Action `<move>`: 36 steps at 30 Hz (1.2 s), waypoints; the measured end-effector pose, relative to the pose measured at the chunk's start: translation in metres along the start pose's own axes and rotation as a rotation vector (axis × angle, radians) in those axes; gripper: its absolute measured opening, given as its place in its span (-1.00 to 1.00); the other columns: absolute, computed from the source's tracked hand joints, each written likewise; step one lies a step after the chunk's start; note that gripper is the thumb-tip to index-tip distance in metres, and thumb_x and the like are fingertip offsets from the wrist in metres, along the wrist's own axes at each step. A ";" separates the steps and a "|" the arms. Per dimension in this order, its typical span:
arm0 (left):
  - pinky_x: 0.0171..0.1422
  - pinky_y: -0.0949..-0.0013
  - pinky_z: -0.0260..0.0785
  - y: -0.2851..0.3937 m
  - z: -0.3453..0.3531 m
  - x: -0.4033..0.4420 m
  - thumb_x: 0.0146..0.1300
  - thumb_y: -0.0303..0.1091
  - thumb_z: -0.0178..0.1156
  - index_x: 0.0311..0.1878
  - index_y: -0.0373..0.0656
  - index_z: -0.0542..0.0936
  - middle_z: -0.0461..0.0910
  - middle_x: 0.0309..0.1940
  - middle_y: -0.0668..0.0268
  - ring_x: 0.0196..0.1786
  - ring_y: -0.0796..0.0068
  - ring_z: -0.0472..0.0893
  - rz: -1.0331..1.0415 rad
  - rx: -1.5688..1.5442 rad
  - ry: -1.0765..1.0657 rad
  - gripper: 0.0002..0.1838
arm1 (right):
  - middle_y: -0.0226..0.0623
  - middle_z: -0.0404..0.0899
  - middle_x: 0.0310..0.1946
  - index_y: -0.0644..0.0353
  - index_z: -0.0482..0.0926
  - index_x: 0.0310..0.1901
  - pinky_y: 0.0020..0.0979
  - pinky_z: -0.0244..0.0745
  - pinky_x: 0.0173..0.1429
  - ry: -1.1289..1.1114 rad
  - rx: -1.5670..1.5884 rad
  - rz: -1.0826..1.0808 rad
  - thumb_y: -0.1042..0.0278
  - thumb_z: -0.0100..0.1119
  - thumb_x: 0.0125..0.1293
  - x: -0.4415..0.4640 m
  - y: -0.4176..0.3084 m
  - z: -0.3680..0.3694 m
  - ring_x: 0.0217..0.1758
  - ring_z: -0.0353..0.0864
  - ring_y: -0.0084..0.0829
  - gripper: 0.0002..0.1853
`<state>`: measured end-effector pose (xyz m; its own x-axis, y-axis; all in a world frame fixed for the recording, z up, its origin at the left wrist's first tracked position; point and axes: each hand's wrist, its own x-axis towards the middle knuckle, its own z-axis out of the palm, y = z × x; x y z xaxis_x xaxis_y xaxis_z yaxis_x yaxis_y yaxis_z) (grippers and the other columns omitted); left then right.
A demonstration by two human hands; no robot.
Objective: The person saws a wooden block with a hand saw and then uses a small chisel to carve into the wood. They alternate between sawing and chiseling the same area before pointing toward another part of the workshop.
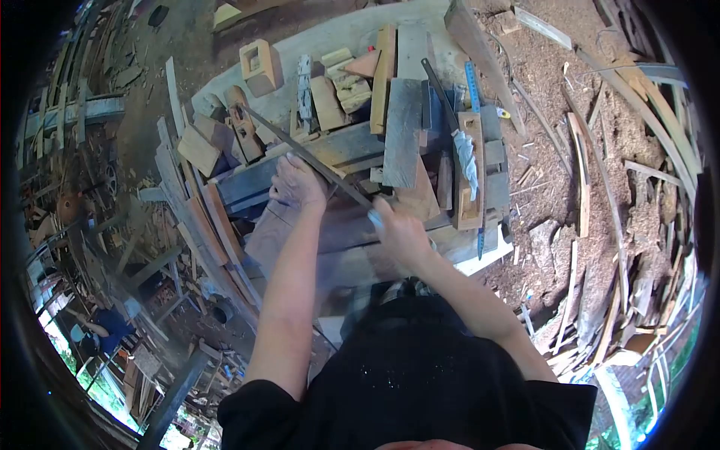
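Observation:
My right hand [405, 236] is closed around the near end of a long, narrow dark bar [315, 161], which looks like a file or saw blade. A small light-blue patch shows at the grip. The bar slants up and left over the bench. Just below its middle is my left hand [300, 184], fingers curled, close to a wooden board [274, 232]. What those fingers grip, if anything, is hidden. A grey plank [403, 131] lies beyond the right hand, and a wooden hand plane [470, 169] with a crumpled pale cloth on it sits to the right.
Several wood blocks [328, 101] crowd the back of the bench, with a hollowed block [260, 67] behind them. A blue ruler [472, 86] stands near the plane. Wood strips and shavings [547, 97] cover the ground at right. Another person [112, 326] is far left.

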<state>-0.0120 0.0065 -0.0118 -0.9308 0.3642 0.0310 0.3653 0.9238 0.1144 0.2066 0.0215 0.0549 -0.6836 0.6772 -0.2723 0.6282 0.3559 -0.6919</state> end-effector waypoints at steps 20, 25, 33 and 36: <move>0.17 0.04 0.11 0.002 -0.009 -0.004 0.47 -0.09 -0.16 -0.16 -0.06 0.58 0.64 -0.19 0.20 -0.06 0.15 0.53 0.030 -0.102 0.087 -0.64 | 0.07 0.53 -0.49 0.23 0.39 -0.22 -0.08 0.47 -0.35 0.000 0.202 0.137 0.32 0.28 0.27 -0.142 0.060 -0.056 -0.40 0.60 0.13 -0.75; 0.19 0.06 0.11 0.007 -0.024 -0.011 0.42 -0.02 -0.08 -0.15 -0.05 0.59 0.62 -0.13 0.21 -0.03 0.19 0.52 0.095 -0.173 0.078 -0.64 | 0.11 0.53 -0.55 0.26 0.37 -0.26 -0.11 0.45 -0.42 0.110 0.227 0.202 0.35 0.28 0.29 -0.136 0.045 -0.071 -0.43 0.61 0.15 -0.75; 0.27 -0.03 0.08 -0.006 -0.019 -0.014 0.38 0.12 -0.02 0.29 0.00 0.43 0.55 0.04 0.08 0.16 0.01 0.42 0.449 -0.330 0.154 -0.45 | 0.13 0.52 -0.51 0.28 0.33 -0.20 0.04 0.41 -0.38 0.285 0.224 0.169 0.28 0.23 0.33 -0.099 0.038 -0.061 -0.40 0.58 0.19 -0.71; 0.24 -0.03 0.10 -0.005 -0.011 -0.013 0.41 0.14 -0.07 0.22 -0.03 0.46 0.56 0.01 0.09 0.12 0.02 0.45 0.279 -0.171 0.034 -0.47 | 0.15 0.50 -0.42 0.28 0.31 -0.15 0.08 0.41 -0.32 0.323 0.140 0.142 0.21 0.18 0.36 -0.069 0.040 -0.054 -0.35 0.55 0.21 -0.67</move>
<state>-0.0018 -0.0039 -0.0017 -0.7960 0.5939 0.1172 0.6016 0.7546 0.2621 0.2987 0.0236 0.0822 -0.4268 0.8896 -0.1629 0.6362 0.1673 -0.7532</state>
